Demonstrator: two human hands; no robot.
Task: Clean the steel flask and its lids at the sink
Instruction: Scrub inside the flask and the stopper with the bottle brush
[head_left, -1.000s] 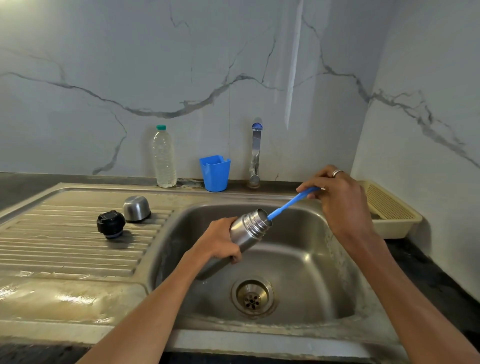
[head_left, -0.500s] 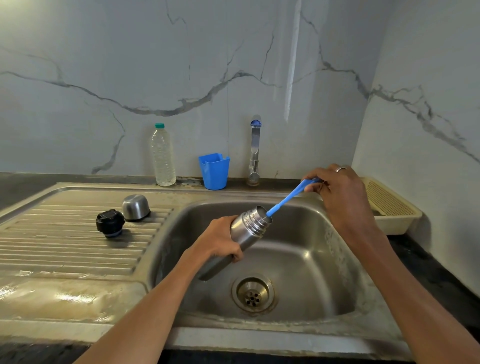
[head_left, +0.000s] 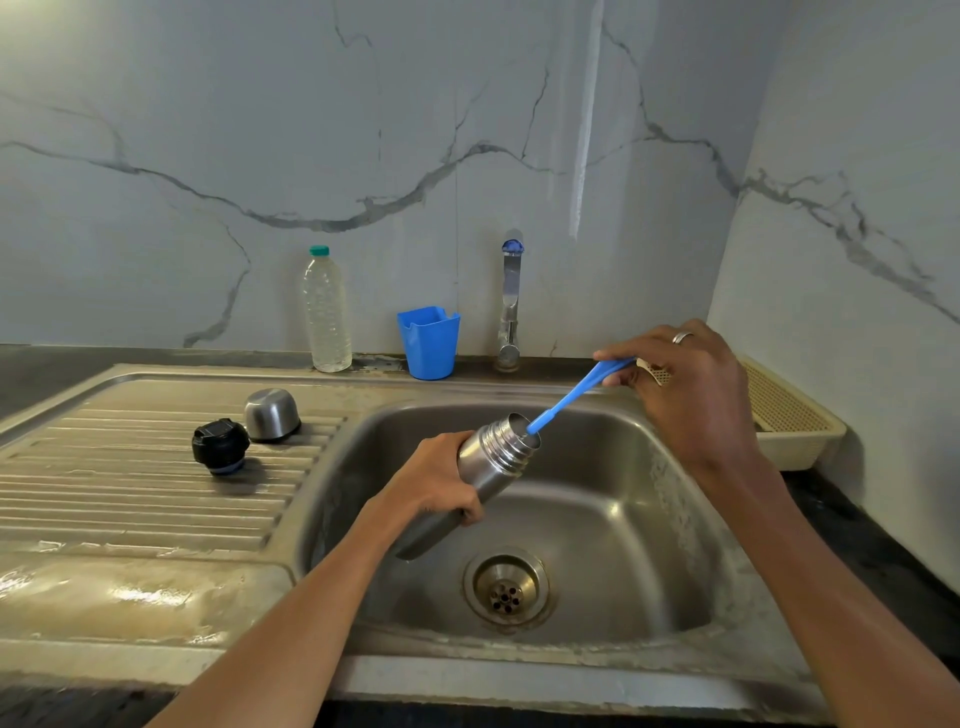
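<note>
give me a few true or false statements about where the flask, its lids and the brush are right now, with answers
1. The left hand grips the steel flask over the sink. True.
2. The blue brush handle, pinched by the right hand, enters the flask's mouth. True.
3. The black lid is screwed onto the flask. False: it sits on the drainboard.
4. The steel cap lies in the basin. False: it rests on the drainboard beside the black lid.
5. Water runs from the tap. False: no stream is visible.

Looks like a home kitchen: a steel sink (head_left: 613, 519) with a ribbed drainboard (head_left: 130, 483) left of the gripped flask (head_left: 488, 467), a tap (head_left: 510, 301) on the marble-veined wall (head_left: 311, 130) behind it, plus a water bottle (head_left: 326, 312) and blue cup (head_left: 428, 343).
</note>
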